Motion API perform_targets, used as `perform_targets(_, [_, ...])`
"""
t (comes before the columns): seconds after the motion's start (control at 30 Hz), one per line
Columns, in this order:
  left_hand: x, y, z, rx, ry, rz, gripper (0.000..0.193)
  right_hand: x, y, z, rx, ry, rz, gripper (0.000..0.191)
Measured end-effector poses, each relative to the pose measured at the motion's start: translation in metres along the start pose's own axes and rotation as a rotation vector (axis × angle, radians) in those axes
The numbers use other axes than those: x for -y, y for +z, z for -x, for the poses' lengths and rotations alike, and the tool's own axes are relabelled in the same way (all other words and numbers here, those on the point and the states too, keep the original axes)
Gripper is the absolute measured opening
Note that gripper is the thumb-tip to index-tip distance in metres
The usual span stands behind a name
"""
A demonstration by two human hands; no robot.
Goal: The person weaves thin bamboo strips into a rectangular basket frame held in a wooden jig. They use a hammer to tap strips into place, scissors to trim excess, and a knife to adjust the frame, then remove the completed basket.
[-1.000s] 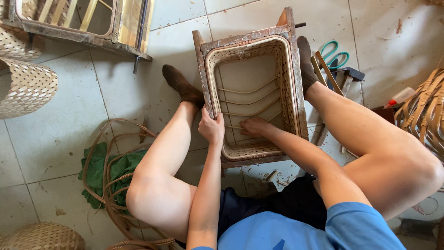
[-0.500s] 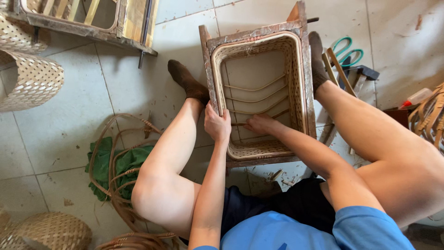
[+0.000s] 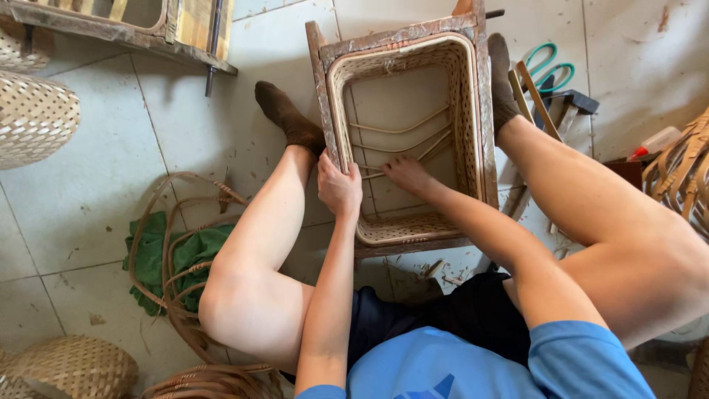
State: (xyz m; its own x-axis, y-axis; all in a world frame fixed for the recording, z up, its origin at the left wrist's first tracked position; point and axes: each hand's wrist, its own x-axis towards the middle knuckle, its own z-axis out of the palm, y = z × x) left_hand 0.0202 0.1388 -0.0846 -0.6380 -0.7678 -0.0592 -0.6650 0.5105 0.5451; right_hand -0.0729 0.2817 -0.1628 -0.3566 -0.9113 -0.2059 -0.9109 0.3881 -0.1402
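Though half-woven, worn rectangular rattan frame (image 3: 405, 133).

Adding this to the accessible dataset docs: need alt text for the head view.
Seen from above, a seated person's left hand grips the side of a wooden frame lined with woven cane, while the right hand works cane strands inside it. Scissors and woven baskets lie around on the tiled floor.

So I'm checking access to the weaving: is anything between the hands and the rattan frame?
Nothing visible. The left hand already grips the left rim of the rattan frame, and the right hand rests inside it on the cane strands. Both feet brace its sides, clear of the hands.
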Motion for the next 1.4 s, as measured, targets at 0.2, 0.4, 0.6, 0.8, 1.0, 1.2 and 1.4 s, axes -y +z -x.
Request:
perform_targets(0.2, [-0.003, -0.001, -0.002, 0.026, -0.031, -0.018, 0.053, -0.017, -0.010, -0.010, 0.274, 0.046, -0.363, 0.028])
perform_targets(0.4, [-0.004, -0.001, -0.002, 0.010, -0.023, -0.036, 0.053, 0.021, -0.012, 0.006, 0.564, -0.264, 0.061, 0.018])
perform_targets(0.6, [-0.004, -0.002, -0.001, 0.034, -0.054, -0.035, 0.053, -0.008, -0.010, -0.007, 0.072, 0.105, 0.026, 0.051])
perform_targets(0.8, [-0.007, -0.004, -0.003, 0.046, -0.071, -0.046, 0.053, -0.035, -0.015, -0.032, -0.042, 0.006, 0.030, 0.023])
perform_targets(1.0, [-0.003, -0.001, -0.002, 0.008, -0.032, -0.051, 0.053, -0.048, -0.019, -0.043, 0.199, -0.067, -0.088, 0.015])
perform_targets(1.2, [-0.004, -0.004, 0.000, 0.018, -0.028, -0.036, 0.054, -0.033, -0.014, -0.033, 0.083, 0.021, 0.024, 0.023])
perform_targets(1.4, [-0.010, -0.003, -0.003, 0.015, -0.041, -0.079, 0.054, -0.021, -0.022, -0.007, 0.468, -0.137, 0.050, 0.019])
